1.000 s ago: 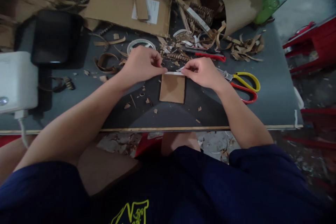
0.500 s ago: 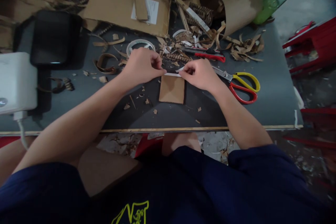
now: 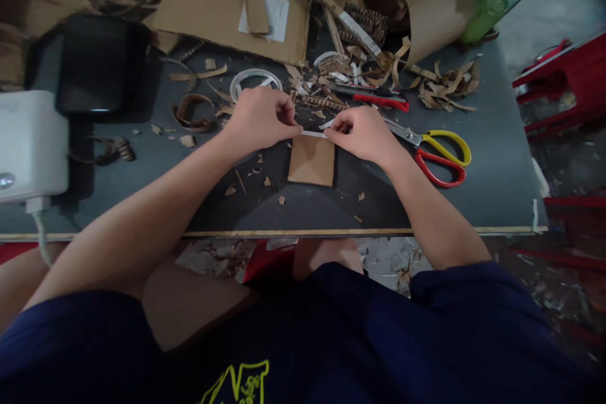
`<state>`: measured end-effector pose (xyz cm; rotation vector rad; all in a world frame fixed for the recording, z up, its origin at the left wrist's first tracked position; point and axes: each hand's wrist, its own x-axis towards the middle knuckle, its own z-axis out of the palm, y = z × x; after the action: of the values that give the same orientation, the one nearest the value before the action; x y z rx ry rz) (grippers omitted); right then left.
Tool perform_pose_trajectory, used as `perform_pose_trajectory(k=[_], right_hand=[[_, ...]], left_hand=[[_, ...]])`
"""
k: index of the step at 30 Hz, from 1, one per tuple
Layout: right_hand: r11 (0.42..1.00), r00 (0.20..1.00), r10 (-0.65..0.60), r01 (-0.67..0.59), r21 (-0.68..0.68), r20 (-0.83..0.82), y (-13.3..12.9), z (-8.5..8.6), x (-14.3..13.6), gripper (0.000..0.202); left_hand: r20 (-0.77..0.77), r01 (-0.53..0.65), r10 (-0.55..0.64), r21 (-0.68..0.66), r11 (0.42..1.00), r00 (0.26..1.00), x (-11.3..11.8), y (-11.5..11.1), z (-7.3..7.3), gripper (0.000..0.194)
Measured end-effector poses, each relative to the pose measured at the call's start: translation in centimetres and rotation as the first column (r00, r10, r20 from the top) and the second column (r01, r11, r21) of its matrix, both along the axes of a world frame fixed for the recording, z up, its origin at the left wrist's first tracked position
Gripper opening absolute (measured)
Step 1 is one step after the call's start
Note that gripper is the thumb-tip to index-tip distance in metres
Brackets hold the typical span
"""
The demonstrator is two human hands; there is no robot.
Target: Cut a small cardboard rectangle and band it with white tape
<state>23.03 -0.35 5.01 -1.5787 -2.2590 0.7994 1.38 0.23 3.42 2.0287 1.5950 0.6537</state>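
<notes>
A small square of cardboard (image 3: 311,161) lies flat on the dark table, between my two hands. Along its far edge runs a strip of white tape (image 3: 314,134). My left hand (image 3: 266,115) pinches the tape's left end at the far left corner of the square. At the right corner, my right hand (image 3: 357,131) grips the other end between thumb and forefinger, and a short white tail sticks up past the fingertips. Just beyond my left hand lies a roll of white tape (image 3: 235,84). Scissors (image 3: 442,154) with one yellow and one red handle lie right of my right hand.
A red-handled cutter (image 3: 383,101) lies among cardboard scraps behind my hands. Cardboard sheets (image 3: 203,9) and strips are piled at the back. A black case (image 3: 95,69) and a white charger (image 3: 33,145) stand left; a green bottle (image 3: 497,3) stands back right.
Both hands keep their pinch on the tape over the cardboard square, almost unmoved. The whole view has shifted very slightly.
</notes>
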Motion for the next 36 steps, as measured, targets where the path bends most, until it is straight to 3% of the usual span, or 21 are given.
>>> perform_pose_trajectory(k=[10, 15, 18, 21, 25, 30, 36], right_hand=[[0.992, 0.993, -0.11, 0.107, -0.064, -0.035, -0.4, 0.1, -0.7, 0.026], [0.977, 0.977, -0.209, 0.21, 0.027, -0.051, 0.1, -0.5, -0.1, 0.032], [0.988, 0.984, -0.151, 0.151, -0.015, -0.097, 0.2, -0.8, 0.3, 0.022], [0.998, 0.991, -0.063, 0.064, 0.01, -0.118, 0.2, -0.9, 0.5, 0.008], [0.998, 0.991, 0.038, -0.031, 0.06, -0.13, 0.2, -0.9, 0.8, 0.02], [0.993, 0.988, 0.114, -0.113, 0.018, -0.102, 0.2, -0.8, 1.2, 0.027], [0.997, 0.981, 0.072, -0.065, 0.041, -0.183, 0.1, -0.9, 1.0, 0.026]], left_hand=[[0.046, 0.036, -0.037, 0.018, 0.999, 0.998, -0.6, 0.4, -1.1, 0.018], [0.0, 0.037, -0.037, 0.0, 0.999, 0.999, -0.5, 0.1, -0.6, 0.016], [-0.069, 0.07, -0.068, 0.028, 0.997, 0.995, -0.8, 0.3, -0.3, 0.017], [-0.057, 0.212, -0.208, 0.076, 0.974, 0.976, -1.3, 0.9, -0.8, 0.014], [0.028, 0.293, -0.297, 0.107, 0.95, 0.954, -1.8, 1.5, -1.8, 0.009], [-0.024, 0.356, -0.355, 0.106, 0.929, 0.935, -1.8, 1.5, -1.6, 0.018], [0.001, 0.361, -0.366, 0.164, 0.918, 0.931, -1.7, 1.5, -1.5, 0.025]])
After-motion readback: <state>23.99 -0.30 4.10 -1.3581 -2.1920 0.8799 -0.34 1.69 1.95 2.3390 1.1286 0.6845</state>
